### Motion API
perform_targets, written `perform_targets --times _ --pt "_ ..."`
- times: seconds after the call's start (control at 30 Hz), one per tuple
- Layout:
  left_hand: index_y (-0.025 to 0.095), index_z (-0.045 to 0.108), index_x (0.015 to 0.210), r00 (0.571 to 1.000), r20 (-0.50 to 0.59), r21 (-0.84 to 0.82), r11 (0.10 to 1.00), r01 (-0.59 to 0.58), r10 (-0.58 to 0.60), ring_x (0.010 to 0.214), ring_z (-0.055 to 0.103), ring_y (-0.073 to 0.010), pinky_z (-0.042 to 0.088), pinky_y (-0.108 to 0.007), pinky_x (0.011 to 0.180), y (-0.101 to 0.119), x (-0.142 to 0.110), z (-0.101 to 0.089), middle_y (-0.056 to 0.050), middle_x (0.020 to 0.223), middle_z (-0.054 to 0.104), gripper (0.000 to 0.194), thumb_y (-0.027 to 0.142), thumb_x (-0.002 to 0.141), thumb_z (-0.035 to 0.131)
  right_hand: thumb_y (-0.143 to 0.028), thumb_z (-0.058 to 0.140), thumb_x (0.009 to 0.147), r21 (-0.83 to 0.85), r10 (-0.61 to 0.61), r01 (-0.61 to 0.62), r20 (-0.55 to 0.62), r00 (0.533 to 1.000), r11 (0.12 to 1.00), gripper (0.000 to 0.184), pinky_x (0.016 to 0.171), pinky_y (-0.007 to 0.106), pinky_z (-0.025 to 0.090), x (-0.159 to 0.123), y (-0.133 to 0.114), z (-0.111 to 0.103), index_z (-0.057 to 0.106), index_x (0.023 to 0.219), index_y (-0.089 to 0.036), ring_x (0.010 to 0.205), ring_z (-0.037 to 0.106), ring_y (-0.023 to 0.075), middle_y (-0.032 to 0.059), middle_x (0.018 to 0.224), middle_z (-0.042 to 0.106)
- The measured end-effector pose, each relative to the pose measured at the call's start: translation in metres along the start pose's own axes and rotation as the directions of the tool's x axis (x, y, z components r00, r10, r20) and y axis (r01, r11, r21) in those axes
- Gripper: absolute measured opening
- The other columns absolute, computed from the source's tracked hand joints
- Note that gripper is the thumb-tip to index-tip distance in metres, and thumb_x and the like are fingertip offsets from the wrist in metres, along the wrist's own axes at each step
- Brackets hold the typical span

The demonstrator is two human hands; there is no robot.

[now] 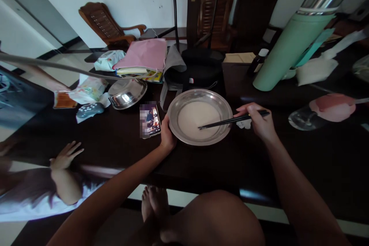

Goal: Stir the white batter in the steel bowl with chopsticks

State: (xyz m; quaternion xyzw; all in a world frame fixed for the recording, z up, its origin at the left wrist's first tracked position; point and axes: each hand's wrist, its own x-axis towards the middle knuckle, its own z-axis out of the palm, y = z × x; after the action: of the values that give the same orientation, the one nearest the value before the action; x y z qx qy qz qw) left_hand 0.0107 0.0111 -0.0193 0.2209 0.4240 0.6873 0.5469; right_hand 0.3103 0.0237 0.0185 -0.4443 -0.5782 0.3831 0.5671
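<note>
A wide metal bowl stands on the dark table in front of me, with a smooth, whitish liquid in it. My left hand grips the bowl's left rim. In my right hand is a pair of black chopsticks, held at the right side of the bowl. Their tips dip into the liquid near its middle. Just left of my left hand lies a phone with its screen lit. A crumpled white tissue sits under the chopsticks, right of the bowl.
Left of the phone are an upturned metal bowl, a grey-blue game controller and a tissue pack. A tall green thermos and a pink-lidded jar stand right. Another person's hand rests at the table's left edge.
</note>
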Motion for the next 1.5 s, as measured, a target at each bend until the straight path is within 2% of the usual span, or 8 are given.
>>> perform_targets --times 0.13,0.3,0.43,0.6,0.77,0.93,1.07,1.5 --pt "0.021 0.076 0.088 0.999 -0.038 -0.02 1.0 0.017 -0.018 0.13 0.07 -0.03 0.054 -0.04 0.115 -0.0013 0.0014 -0.0013 -0.004 0.105 0.084 0.025 0.043 0.086 0.064 -0.066 0.073 0.091 -0.09 -0.058 0.059 0.012 0.998 0.994 0.043 0.075 0.034 0.068 0.0001 -0.001 0.0015 0.083 0.082 -0.025 0.079 0.082 0.0224 0.0055 0.083 0.084" --pt "0.022 0.075 0.086 1.0 -0.003 -0.005 1.0 -0.006 0.006 0.129 0.07 -0.0322 0.055 -0.042 0.114 -0.0014 0.0006 -0.0008 -0.004 0.107 0.084 0.027 0.047 0.083 0.068 -0.069 0.072 0.09 -0.023 -0.004 0.003 -0.041 0.999 1.0 0.045 0.06 0.033 0.066 -0.0003 -0.0017 0.0014 0.082 0.084 -0.026 0.067 0.08 0.0228 0.0048 0.073 0.082" --pt "0.022 0.075 0.086 1.0 0.016 0.003 1.0 -0.01 0.01 0.129 0.071 -0.0334 0.055 -0.043 0.114 -0.0006 -0.0003 -0.0002 -0.006 0.107 0.084 0.029 0.05 0.082 0.069 -0.067 0.074 0.09 -0.102 -0.052 0.054 0.022 0.998 0.993 0.042 0.075 0.035 0.069 -0.001 -0.0012 0.0017 0.083 0.083 -0.027 0.082 0.083 0.024 0.005 0.084 0.085" --pt "0.023 0.074 0.085 0.999 0.034 -0.003 1.0 -0.023 0.023 0.132 0.069 -0.0339 0.054 -0.044 0.114 -0.0002 0.0004 0.0003 -0.006 0.104 0.084 0.029 0.052 0.081 0.07 -0.067 0.07 0.093 -0.033 -0.008 0.006 -0.053 0.999 0.999 0.044 0.063 0.035 0.067 -0.0012 -0.0001 0.0012 0.083 0.087 -0.025 0.068 0.081 0.0236 0.0056 0.076 0.083" --pt "0.022 0.075 0.088 1.0 0.016 -0.005 1.0 -0.013 0.013 0.128 0.071 -0.0329 0.054 -0.043 0.114 0.0009 -0.0001 0.0002 -0.005 0.105 0.084 0.03 0.051 0.079 0.071 -0.067 0.072 0.091 -0.131 -0.057 0.059 0.017 0.998 0.99 0.042 0.078 0.037 0.069 -0.0015 -0.0027 0.002 0.084 0.083 -0.027 0.083 0.083 0.0246 0.0054 0.086 0.086" --pt "0.022 0.074 0.086 1.0 0.03 0.0 1.0 -0.006 0.006 0.125 0.072 -0.0329 0.055 -0.043 0.112 0.0016 -0.0007 -0.0004 -0.005 0.106 0.083 0.027 0.049 0.081 0.07 -0.066 0.07 0.093 -0.044 -0.007 0.005 -0.047 0.999 0.999 0.042 0.064 0.035 0.067 -0.0017 0.0015 -0.0006 0.083 0.087 -0.025 0.068 0.08 0.0232 0.0054 0.077 0.084" --pt "0.022 0.076 0.092 0.999 0.029 0.006 1.0 -0.015 0.015 0.128 0.071 -0.0321 0.054 -0.043 0.114 0.0004 0.0004 -0.0026 -0.005 0.109 0.083 0.029 0.048 0.08 0.072 -0.064 0.072 0.093 -0.121 -0.044 0.049 0.036 0.998 0.991 0.039 0.073 0.035 0.069 -0.0026 0.0026 0.0005 0.084 0.085 -0.027 0.082 0.083 0.0244 0.005 0.085 0.085" --pt "0.022 0.078 0.095 1.0 0.016 -0.015 1.0 0.012 -0.011 0.129 0.07 -0.0327 0.054 -0.044 0.114 0.0004 0.0015 -0.0033 -0.005 0.115 0.083 0.026 0.043 0.083 0.069 -0.06 0.074 0.094 -0.046 0.021 -0.023 -0.045 0.999 0.999 0.035 0.068 0.033 0.066 -0.0025 0.0059 -0.0035 0.085 0.089 -0.027 0.075 0.08 0.0213 0.0042 0.083 0.085"
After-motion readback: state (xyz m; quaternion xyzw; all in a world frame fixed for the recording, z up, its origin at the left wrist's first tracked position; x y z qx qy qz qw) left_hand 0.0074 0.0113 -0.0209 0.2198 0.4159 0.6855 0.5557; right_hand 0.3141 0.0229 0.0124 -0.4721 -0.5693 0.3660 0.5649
